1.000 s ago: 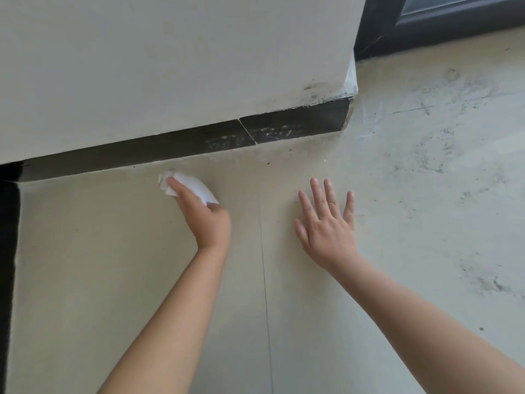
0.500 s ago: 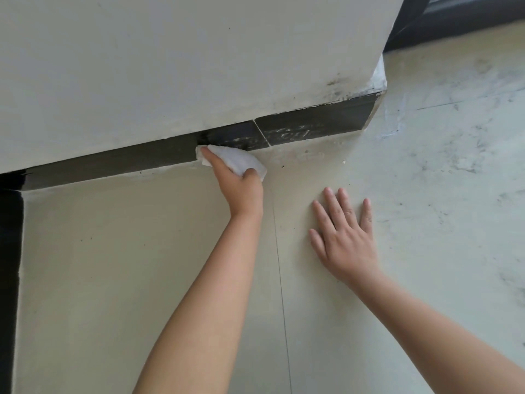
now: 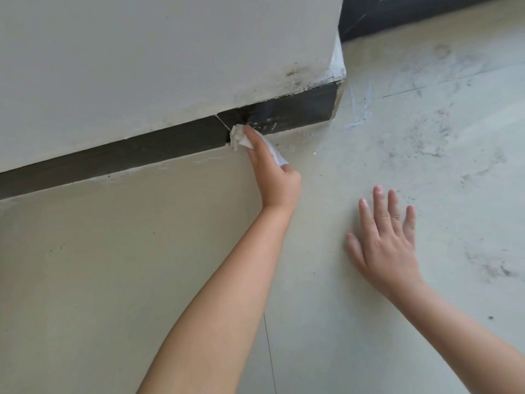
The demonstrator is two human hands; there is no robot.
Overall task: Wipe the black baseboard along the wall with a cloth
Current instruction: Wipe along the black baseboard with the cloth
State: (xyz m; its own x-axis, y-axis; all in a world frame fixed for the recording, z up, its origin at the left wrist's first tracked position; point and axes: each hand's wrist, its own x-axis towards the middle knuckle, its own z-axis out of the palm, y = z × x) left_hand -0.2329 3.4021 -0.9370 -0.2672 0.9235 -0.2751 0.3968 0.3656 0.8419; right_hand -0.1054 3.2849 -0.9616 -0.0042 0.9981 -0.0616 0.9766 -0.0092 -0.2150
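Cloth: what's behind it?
The cloth presses on the black baseboard beside its joint, held by the left hand. The patch under it is hidden.

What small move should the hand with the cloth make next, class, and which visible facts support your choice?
Probably slide the cloth rightward along the baseboard. The left hand presses it beside the joint, and pale smudges show on the section just right of it, toward the corner. The right hand lies flat on the floor, seemingly bracing.
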